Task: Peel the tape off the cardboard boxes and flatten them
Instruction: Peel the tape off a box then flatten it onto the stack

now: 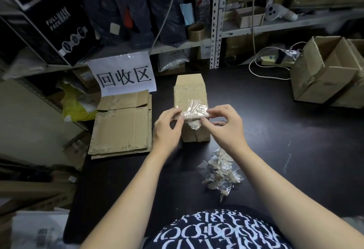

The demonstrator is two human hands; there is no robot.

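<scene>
A small brown cardboard box point(188, 91) stands on the black table point(275, 122), its far flap up. Clear tape point(195, 108) covers its near top edge, and a crumpled bit hangs down the front face. My left hand point(167, 128) grips the box's near left corner, thumb on the taped edge. My right hand point(226, 124) pinches the tape at the near right corner. A pile of peeled, crumpled tape point(219, 174) lies on the table near my right forearm.
Flattened cardboard boxes point(122, 128) are stacked at the left under a white paper sign point(124, 73). Open cardboard boxes point(329, 73) stand at the right. A white cable point(264, 67) lies behind them. Metal shelving point(216, 20) with packages rises at the back.
</scene>
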